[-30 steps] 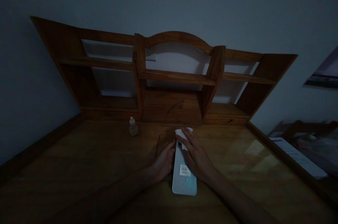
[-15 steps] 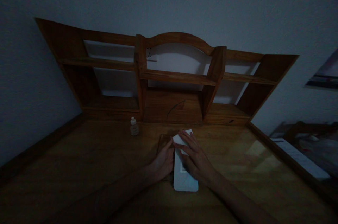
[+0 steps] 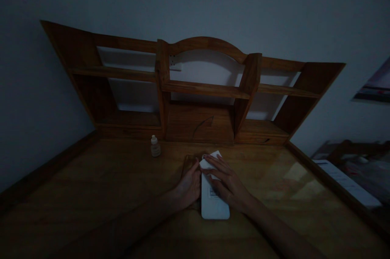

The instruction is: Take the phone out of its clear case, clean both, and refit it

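Note:
A pale, flat slab with rounded corners (image 3: 215,211), shaped like a phone, is tilted up over the desk in front of me. It bears a small rectangular label (image 3: 212,192), partly covered by my fingers. My left hand (image 3: 189,188) grips its left edge, thumb near the upper corner. Across its upper half lies my right hand (image 3: 224,179), fingers bent over a thin white sheet (image 3: 206,164); whether that is paper or cloth is too dark to tell. Beside the left hand a brownish flat thing (image 3: 189,163) shows in part on the desk.
A small bottle with a white cap (image 3: 155,147) stands left of my hands on the wooden desk (image 3: 122,177). Behind it rises a wooden shelf unit (image 3: 207,90) against the wall. Past the desk's right edge lie a white printed sheet (image 3: 344,181) and dim clutter.
My right fingers have drawn slightly closer together and shifted a little left over the white sheet. The slab's lower end has moved up very slightly. My left hand stays nearly in place.

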Tool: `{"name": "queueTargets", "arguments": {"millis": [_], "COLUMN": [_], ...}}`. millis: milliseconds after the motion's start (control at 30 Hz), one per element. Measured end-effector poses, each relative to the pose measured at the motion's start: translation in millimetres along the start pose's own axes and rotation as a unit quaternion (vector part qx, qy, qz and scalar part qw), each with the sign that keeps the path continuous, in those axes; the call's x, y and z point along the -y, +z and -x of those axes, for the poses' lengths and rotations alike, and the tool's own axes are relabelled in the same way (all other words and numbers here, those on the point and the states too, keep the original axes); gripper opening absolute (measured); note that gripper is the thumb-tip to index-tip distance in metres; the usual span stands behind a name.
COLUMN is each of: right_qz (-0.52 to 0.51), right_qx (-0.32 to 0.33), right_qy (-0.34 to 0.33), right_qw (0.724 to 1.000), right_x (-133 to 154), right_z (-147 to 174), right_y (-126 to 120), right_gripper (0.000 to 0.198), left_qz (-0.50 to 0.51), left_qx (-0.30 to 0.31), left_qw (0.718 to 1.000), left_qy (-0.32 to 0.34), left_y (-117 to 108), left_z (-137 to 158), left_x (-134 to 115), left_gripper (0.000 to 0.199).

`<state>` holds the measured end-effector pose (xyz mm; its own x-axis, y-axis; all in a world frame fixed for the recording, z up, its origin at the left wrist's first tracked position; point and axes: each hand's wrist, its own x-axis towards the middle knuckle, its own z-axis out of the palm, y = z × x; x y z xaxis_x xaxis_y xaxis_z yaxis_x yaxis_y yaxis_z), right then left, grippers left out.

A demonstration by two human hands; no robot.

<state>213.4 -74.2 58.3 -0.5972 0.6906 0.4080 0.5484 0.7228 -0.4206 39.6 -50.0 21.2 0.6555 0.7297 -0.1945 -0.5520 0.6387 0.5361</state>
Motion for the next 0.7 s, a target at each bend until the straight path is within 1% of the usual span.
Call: {"name": "queueTargets", "arguments": {"millis": [200,333,467,533,700], "right_qz": [-0.014,-0.045,-0.076,-0.079,-0.068], "right_qx": [0.002,-0.017,-0.042,-0.058,-0.091], "right_qy": [-0.013,-0.021,-0.019,-0.014,0.018], "right_qw": [1.000,0.999,0.996,0.995,0.993], "right_x": [-3.0,-4.0,-4.2,-5.4,-9.8], "right_z": [1.4,2.9,2.8,2.8,4.4], "right_y": [-1.7,-1.9,-3.7,-4.7,-4.9], "right_gripper": [0.039,0.036,0.031,0.030,0.031], "left_qz": [-0.011,-0.004,-0.005,-0.014,-0.035], "left_qx": [-0.012,-0.015,0.001,0.003,-0.021], "left_qw": [1.000,1.000,1.000,1.000,0.999], "left_qy": [-0.003,-0.012,-0.010,-0.009,-0.013], "left_y": [-0.3,2.1,-2.7,-4.9,-2.2], "left_z": [0.0,0.7,-2.2,-3.5,-1.0], "left_x": [0.1,-0.7,0.2,0.3,-1.3], "left_gripper": [0.059,0.061,0.062,0.063,0.063]}}
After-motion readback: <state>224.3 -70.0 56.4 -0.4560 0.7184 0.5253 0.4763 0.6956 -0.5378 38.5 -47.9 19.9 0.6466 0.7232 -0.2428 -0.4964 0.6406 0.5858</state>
